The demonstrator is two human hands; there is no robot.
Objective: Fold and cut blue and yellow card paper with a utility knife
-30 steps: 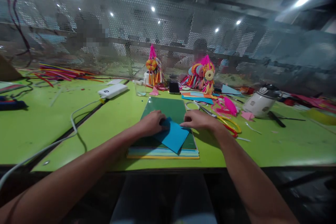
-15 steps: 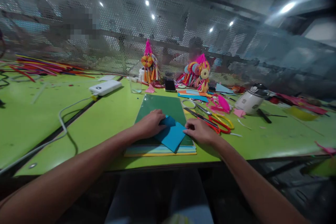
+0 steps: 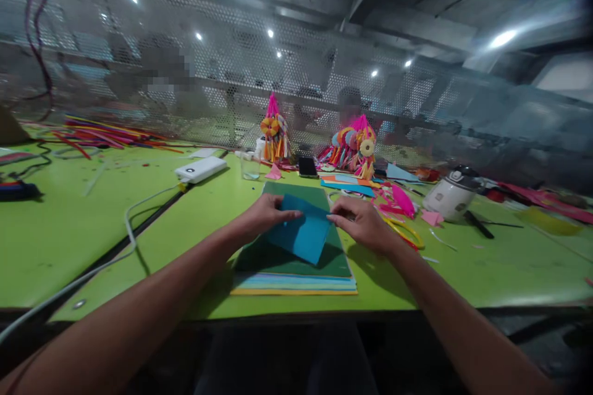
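Observation:
A blue sheet of paper (image 3: pixel 303 231) is held up, tilted, over a dark green sheet (image 3: pixel 296 266). My left hand (image 3: pixel 266 216) pinches its upper left part, with the thumb lying across the front face. At the right edge, the fingertips of my right hand (image 3: pixel 359 222) grip the same paper. Beneath the green sheet lies a stack of coloured papers (image 3: pixel 291 285), its light blue and yellow edges showing at the front. Scissors with yellow handles (image 3: pixel 407 231) lie just beyond my right hand, partly hidden by it.
Behind the stack are a plastic cup (image 3: pixel 250 166), a phone (image 3: pixel 307 167) and colourful tasselled ornaments (image 3: pixel 364 148). A white power bank (image 3: pixel 201 169) with a cable lies left. To the right stands a white kettle-like container (image 3: pixel 451 194). A mesh screen (image 3: pixel 222 74) closes the back.
The blue paper has gone from folded and low on the green sheet to opened flatter and lifted. My left hand has shifted to its upper left part. The camera view has tilted upward.

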